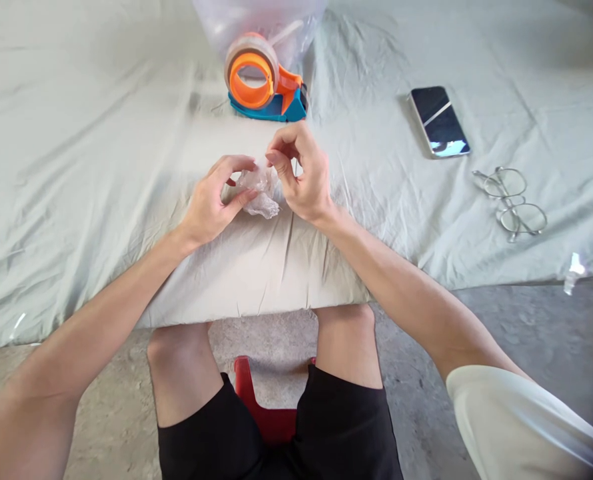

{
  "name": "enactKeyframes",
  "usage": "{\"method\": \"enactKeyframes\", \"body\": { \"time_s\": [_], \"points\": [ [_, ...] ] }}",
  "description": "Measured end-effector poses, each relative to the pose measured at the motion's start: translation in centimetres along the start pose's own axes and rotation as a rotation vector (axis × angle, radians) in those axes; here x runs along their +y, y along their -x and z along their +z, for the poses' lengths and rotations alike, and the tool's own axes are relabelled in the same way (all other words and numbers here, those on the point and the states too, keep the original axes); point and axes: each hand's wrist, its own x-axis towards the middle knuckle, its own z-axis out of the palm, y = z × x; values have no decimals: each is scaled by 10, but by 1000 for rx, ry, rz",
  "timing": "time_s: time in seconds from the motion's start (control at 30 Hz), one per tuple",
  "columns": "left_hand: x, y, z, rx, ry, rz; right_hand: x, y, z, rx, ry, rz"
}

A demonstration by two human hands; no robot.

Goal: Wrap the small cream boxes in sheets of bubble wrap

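A small crumpled piece of clear plastic lies at the front middle of the cloth-covered table. My left hand is closed around its left side, with thumb and fingers on the plastic. At its upper right, my right hand has thumb and forefinger pinched together beside the plastic. Whatever sits between those right fingertips is too small to make out. Just beyond my hands stands an orange and blue tape dispenser carrying a roll of clear tape.
Behind the dispenser is a translucent plastic bag. A phone and wire-framed glasses lie on the right of the wrinkled tablecloth. A shiny clear strip hangs at the right front edge. Below me is a red stool.
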Motion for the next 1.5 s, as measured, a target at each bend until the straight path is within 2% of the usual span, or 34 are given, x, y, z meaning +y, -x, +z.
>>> {"method": "enactKeyframes", "body": {
  "time_s": [0.2, 0.33, 0.47, 0.53, 0.63, 0.83, 0.9, 0.97, 1.07, 1.13, 1.2, 1.27, 1.33, 1.4, 1.5],
  "points": [
    [-2, 0, 0, -18, 14, -8, -3, 4, 3, 13, -88, 84],
    [-2, 0, -1, -27, 16, -29, -2, 7, 8, 145, -21, 165],
    [-1, 1, -1, -13, -4, -32, 0, 2, 6, 276, -29, 106],
    [-1, 1, -1, -9, -13, -11, 0, -2, 3, 322, -14, 98],
    [-2, 0, 0, -12, -15, 32, -1, -9, -2, 360, 35, 173],
    [-4, 0, 2, 18, 44, 88, 17, -22, -17, 280, 230, 411],
    [-4, -1, 2, 29, 61, 88, 29, -31, -25, 281, 188, 468],
    [-4, -1, 2, 44, 77, 89, 37, -43, -38, 350, 89, 506],
    [-5, -1, 2, 61, 71, 84, 26, -52, -70, 440, -94, 507],
    [-8, -1, 1, 59, 55, 78, -3, -43, -95, 335, -103, 453],
    [-11, -1, 2, 53, 52, 84, -45, -20, -118, 235, -25, 401],
    [-13, -1, 2, 53, 63, 96, -89, 15, -137, 102, 17, 461],
    [-13, -1, 3, 60, 69, 109, -126, 57, -153, -130, 24, 617],
    [-12, -1, 3, 70, 64, 112, -147, 98, -167, -306, 54, 731],
    [-9, -1, 3, 81, 50, 93, -150, 145, -183, -407, 178, 875]
  ]
}}
